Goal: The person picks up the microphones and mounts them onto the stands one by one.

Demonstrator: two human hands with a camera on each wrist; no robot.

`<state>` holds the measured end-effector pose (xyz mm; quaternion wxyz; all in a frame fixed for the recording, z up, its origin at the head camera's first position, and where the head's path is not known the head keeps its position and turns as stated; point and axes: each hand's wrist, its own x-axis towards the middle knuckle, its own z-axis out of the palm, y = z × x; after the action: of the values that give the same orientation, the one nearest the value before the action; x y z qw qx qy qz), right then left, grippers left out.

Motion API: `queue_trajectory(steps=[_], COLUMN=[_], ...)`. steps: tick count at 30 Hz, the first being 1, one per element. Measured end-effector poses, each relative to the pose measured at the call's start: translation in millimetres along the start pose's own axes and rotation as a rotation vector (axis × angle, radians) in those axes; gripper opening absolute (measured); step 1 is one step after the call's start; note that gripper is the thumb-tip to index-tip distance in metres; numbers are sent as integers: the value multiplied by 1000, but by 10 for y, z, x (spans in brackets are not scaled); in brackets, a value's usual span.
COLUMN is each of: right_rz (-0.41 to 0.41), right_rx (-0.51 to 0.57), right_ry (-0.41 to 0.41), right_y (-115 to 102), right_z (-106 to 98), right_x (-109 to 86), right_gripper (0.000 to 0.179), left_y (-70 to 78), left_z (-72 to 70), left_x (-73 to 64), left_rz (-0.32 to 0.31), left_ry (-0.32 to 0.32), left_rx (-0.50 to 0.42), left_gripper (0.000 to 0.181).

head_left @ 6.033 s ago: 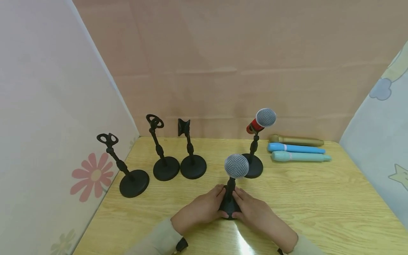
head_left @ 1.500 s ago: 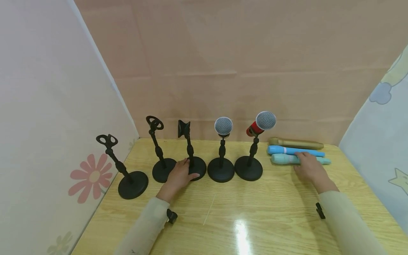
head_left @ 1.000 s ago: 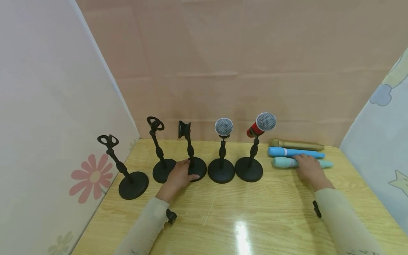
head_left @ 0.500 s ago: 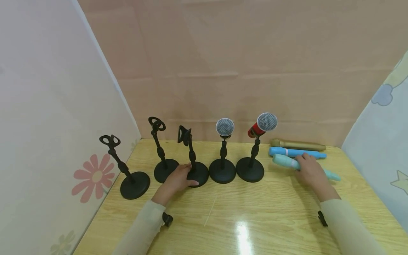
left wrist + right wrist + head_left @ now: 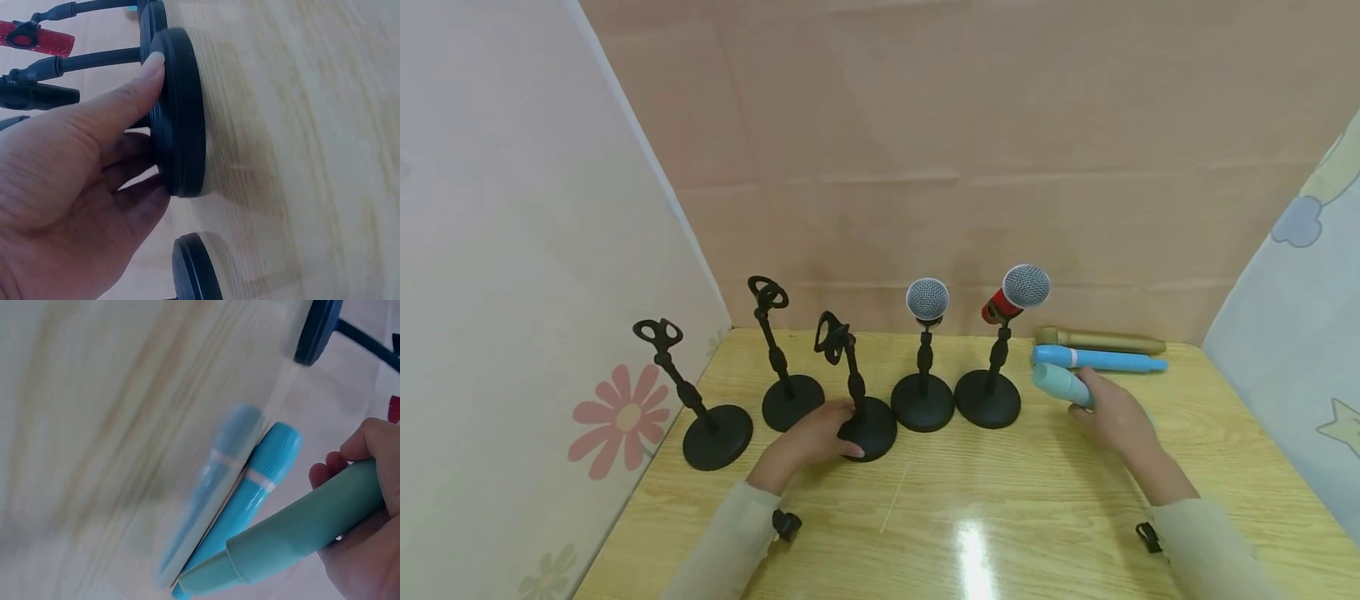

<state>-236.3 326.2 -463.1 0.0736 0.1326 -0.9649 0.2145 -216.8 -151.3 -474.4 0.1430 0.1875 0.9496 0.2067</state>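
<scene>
Fingers of your left hand (image 5: 816, 435) are gripping a stand (image 5: 857, 387) by its base, thumb on the near rim; those of your right hand (image 5: 1120, 421) are curled round the mint mic (image 5: 1063, 384). Over the right side of the table (image 5: 1037, 508), that mic is lying well right of your left fingers, its head pointing left toward the stand, its long axis sloping back toward the near right corner. Between them, slightly nearer the far edge, the grey stand (image 5: 925, 358) and red stand (image 5: 998, 358) are standing filled, possibly obstructing a straight path. Toward the left edge, an outer stand (image 5: 687, 392) and inner stand (image 5: 777, 360) are standing bare. Near the far right corner, a gold mic (image 5: 1101, 340) and blue mic (image 5: 1099, 358) are lying side by side.
</scene>
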Motion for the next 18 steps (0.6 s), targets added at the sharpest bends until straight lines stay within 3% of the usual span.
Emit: queue_trajectory(steps=[8,18], right_rz=[-8,32], right_rx=[84,201], right_ry=[66,128], right_y=[-253,-470], right_z=[37,103], right_x=[-100,-181], right_gripper=[25,26], left_y=[24,72], left_z=[-10,31], left_x=[-53,-68], left_rz=[99,151], left_ry=[-36,-87], left_rx=[-58,-40], left_gripper=[70,66])
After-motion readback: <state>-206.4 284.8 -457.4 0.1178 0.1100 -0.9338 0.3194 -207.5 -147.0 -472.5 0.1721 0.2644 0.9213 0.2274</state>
